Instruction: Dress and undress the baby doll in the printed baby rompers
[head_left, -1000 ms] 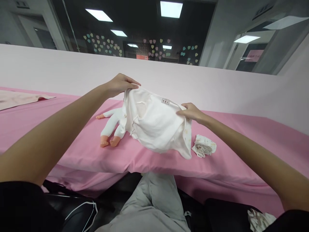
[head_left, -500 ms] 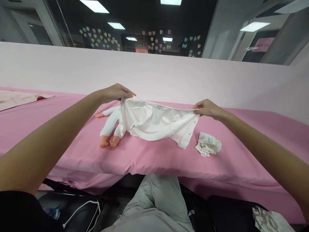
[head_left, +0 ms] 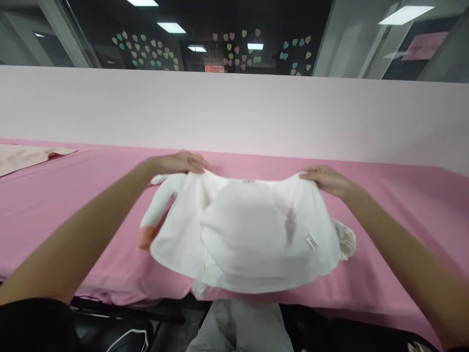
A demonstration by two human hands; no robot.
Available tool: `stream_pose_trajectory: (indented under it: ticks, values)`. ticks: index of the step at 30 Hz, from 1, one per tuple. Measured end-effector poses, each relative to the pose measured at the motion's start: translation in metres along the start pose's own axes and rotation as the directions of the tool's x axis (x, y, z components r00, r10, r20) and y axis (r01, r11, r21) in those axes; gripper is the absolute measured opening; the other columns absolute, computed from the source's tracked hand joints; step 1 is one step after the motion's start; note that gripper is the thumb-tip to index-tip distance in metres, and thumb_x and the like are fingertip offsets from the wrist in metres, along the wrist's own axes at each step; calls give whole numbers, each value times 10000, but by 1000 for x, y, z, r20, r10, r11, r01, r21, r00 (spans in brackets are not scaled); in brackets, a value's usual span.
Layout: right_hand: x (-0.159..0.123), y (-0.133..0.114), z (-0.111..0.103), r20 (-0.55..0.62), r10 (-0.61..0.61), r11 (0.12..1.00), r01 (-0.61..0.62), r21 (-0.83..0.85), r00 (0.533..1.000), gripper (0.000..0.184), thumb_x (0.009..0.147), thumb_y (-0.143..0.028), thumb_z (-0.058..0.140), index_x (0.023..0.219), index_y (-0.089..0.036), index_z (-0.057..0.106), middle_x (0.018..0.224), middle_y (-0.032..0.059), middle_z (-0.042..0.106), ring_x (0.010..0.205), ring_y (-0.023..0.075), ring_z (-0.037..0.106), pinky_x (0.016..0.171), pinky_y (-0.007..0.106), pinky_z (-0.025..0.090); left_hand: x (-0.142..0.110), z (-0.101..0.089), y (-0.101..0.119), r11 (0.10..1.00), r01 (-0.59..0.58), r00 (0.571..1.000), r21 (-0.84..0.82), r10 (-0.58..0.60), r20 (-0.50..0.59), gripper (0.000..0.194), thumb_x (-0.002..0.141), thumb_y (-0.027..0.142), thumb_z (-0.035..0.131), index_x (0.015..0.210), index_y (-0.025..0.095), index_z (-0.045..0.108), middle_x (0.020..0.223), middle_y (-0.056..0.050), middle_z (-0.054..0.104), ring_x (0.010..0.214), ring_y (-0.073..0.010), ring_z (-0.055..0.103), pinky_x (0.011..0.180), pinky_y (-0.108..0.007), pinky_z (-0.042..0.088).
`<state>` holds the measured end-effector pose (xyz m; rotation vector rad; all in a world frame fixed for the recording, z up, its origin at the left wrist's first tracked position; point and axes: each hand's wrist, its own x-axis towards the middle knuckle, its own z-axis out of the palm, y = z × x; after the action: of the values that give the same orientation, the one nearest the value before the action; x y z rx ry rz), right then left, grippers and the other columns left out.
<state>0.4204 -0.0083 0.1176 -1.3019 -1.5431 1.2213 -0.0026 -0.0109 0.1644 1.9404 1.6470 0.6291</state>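
I hold a white baby garment [head_left: 249,230] spread out above the pink-covered table [head_left: 403,234]. My left hand [head_left: 179,163] pinches its upper left corner and my right hand [head_left: 324,178] pinches its upper right corner. The cloth billows toward me and is blurred by motion. A doll [head_left: 157,208] in white leggings lies on the table behind the garment's left side, with only its legs and an orange foot showing. A small bundle of white cloth [head_left: 346,239] peeks out at the garment's right edge.
A pale pink cloth [head_left: 25,156] lies at the far left of the table. A low pink wall [head_left: 234,112] runs behind the table, with glass panels above. My grey trouser leg [head_left: 242,327] and a black bag [head_left: 117,332] show below the table's front edge.
The garment has swung from hanging taut between my hands to billowing out toward me. Both hands have moved lower and nearer. It now covers most of the doll and the small bundle.
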Motion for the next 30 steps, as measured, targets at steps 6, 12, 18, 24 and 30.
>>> stream_pose_trajectory:
  ticks: [6, 12, 18, 24, 30]
  values:
    - [67, 109, 23, -96, 321, 934, -332, -133, 942, 140, 641, -207, 699, 755, -127, 688, 755, 80, 695, 648, 168, 628, 573, 242, 489, 75, 94, -64, 889, -98, 944, 446, -59, 325, 159, 649, 238, 595, 747, 193, 713, 729, -30, 695, 676, -175, 631, 629, -237, 481]
    - [113, 140, 24, -244, 231, 923, -291, -251, 942, 177, 639, -217, 672, 788, -125, 692, 763, 61, 690, 695, 167, 631, 606, 237, 473, 128, 124, -84, 766, -111, 987, 633, 9, 162, 248, 717, 222, 497, 867, 171, 688, 966, -128, 667, 921, -290, 613, 749, -354, 460]
    - [171, 153, 15, -309, 63, 866, -206, -456, 949, 181, 688, -256, 633, 837, -167, 683, 882, 70, 696, 844, 196, 634, 734, 267, 456, 152, 126, -100, 711, -64, 998, 701, 50, 40, 330, 834, 347, 391, 974, 131, 598, 938, -177, 647, 910, -339, 604, 727, -410, 438]
    - [186, 160, 22, -313, -13, 796, -180, -579, 950, 141, 733, -263, 579, 804, -193, 678, 877, 68, 696, 833, 210, 623, 729, 289, 439, 145, 129, -115, 782, 63, 989, 620, 36, -146, 354, 833, 454, 443, 1063, 186, 477, 1084, -119, 599, 903, -269, 607, 647, -330, 423]
    - [181, 159, 30, -298, -98, 654, -164, -738, 950, 199, 773, -226, 502, 870, -187, 672, 920, 75, 674, 856, 204, 610, 751, 290, 436, 145, 110, -124, 778, 106, 984, 619, 7, -178, 360, 775, 486, 530, 990, 198, 514, 995, -106, 622, 993, -285, 550, 721, -336, 424]
